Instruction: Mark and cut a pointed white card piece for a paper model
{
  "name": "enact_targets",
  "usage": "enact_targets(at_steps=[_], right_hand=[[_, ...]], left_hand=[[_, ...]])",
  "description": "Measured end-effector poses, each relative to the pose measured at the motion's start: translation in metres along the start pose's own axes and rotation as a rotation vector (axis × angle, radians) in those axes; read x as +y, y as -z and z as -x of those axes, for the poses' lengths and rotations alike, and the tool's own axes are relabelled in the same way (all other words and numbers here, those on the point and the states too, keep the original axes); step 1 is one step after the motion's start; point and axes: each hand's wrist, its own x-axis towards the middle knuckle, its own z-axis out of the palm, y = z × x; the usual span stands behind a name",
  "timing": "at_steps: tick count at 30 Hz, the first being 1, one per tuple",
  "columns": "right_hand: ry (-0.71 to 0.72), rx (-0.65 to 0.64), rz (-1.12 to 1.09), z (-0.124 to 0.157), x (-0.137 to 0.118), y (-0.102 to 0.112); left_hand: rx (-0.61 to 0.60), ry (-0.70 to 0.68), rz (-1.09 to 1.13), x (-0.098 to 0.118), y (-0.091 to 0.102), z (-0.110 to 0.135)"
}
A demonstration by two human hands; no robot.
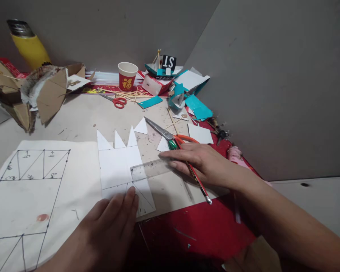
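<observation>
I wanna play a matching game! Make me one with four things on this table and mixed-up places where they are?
Things:
1. clear plastic ruler
2. white card with pointed teeth along one edge
3. slim red-and-black pencil
4. red paper cup with gold writing

Places:
A. tucked in the right hand
B. standing upright near thin wooden sticks
C. pressed under the left hand's fingers
D. lying partly over the card

Right pairs: 1-D, 2-C, 3-A, 4-B

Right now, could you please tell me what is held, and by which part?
The right hand holds the pencil around its middle and touches the ruler; the left hand rests on the white card.
</observation>
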Motion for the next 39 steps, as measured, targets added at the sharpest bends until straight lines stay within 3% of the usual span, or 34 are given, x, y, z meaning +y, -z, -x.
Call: enact_targets(at_steps=[4, 24, 39], right_hand=[[-0.008, 0.001, 0.037, 0.000, -0.001, -0.001], [0.004, 0.071, 0.201, 0.000, -0.005, -0.005], [0.035, 0.100, 0.217, 0.001, -0.002, -0.007]], left_hand=[[0.047, -0.005, 0.012, -0.001, -0.001, 0.001], [-0.134, 0.005, 0.039, -0.003, 0.012, -0.006], [-0.068, 0.035, 0.004, 0.002, 0.006, -0.004]])
